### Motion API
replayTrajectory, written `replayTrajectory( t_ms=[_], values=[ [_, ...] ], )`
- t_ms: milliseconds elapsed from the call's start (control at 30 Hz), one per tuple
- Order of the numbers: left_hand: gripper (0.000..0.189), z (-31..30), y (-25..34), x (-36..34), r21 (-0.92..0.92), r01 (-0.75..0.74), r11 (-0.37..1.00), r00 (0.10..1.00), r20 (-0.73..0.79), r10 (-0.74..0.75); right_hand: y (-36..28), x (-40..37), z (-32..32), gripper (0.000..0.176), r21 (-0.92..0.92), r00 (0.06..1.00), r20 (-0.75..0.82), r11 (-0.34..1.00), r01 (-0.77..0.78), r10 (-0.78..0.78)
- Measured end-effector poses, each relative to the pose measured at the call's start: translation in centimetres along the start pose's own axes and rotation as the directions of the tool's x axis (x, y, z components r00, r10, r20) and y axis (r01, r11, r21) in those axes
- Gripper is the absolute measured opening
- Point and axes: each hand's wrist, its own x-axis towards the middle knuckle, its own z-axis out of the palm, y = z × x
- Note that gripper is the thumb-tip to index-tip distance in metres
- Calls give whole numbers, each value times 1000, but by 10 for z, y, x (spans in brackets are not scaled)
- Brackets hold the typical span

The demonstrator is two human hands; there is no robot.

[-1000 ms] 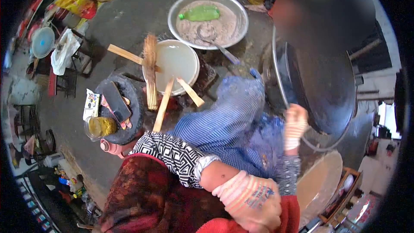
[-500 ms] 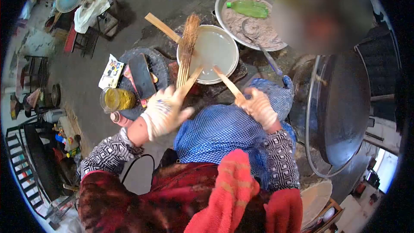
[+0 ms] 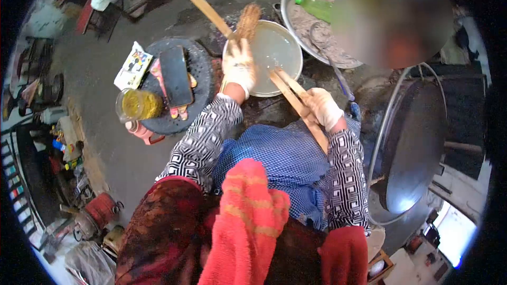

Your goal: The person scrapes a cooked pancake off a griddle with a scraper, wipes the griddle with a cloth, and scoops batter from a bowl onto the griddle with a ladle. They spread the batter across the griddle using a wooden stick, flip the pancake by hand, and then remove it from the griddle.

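Observation:
My left hand (image 3: 239, 69), in a whitish glove, is at the left rim of a bucket (image 3: 299, 68) of cloudy water. Its fingers close around the handle of a twig brush (image 3: 248, 21), whose bristly end sticks out beyond them. Close by, a flat wooden slat (image 3: 208, 13) leans over the bucket's far left rim. My gloved right hand (image 3: 324, 108) grips two wooden slats (image 3: 298, 103) together, their far ends at the bucket's near edge. A blue checked cloth (image 3: 274, 150) covers my lap below the hands.
A round dark stand (image 3: 203, 63) on the left carries a phone (image 3: 176, 76), a printed packet (image 3: 133, 68) and a jar of yellow stuff (image 3: 140, 104). Behind right, a basin (image 3: 288, 8) holds pinkish-grey paste, a green bottle (image 3: 316, 9) and a ladle (image 3: 338, 76). A large dark round pan (image 3: 414, 148) stands right.
The slat from my left hand is now beside the other one in my right hand. My left hand has moved forward onto the brush. The view has shifted slightly.

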Motion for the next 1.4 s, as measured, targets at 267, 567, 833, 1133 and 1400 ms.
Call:
replayTrajectory(
  t_ms=[267, 567, 833, 1133, 1400],
  values=[
    [90, -88, 19, -38, -552, 114, 826, 847, 489, 209, -7, -4, 3, 21, 490, 997, 22, 869, -70, 68],
    [90, -57, 3, -37, -370, 292, 882, 656, 748, 97, -50, -130, -9, 15, -273, 927, -205, 928, 255, -315],
    [85, -124, 13, -60, -498, 10, 867, 833, 484, 268, -4, -140, -11, 22, -640, 723, -569, 763, -91, -392],
    [81, -100, 28, -43, -375, -111, 920, 902, 351, 252, -22, -148, 11, 49, -357, 694, -694, 929, -102, -190],
    [90, -42, 36, 58, 529, -35, 848, 827, 492, -273, 56, -153, 15, 26, -15, 548, -836, 999, -43, 11]
  ],
)
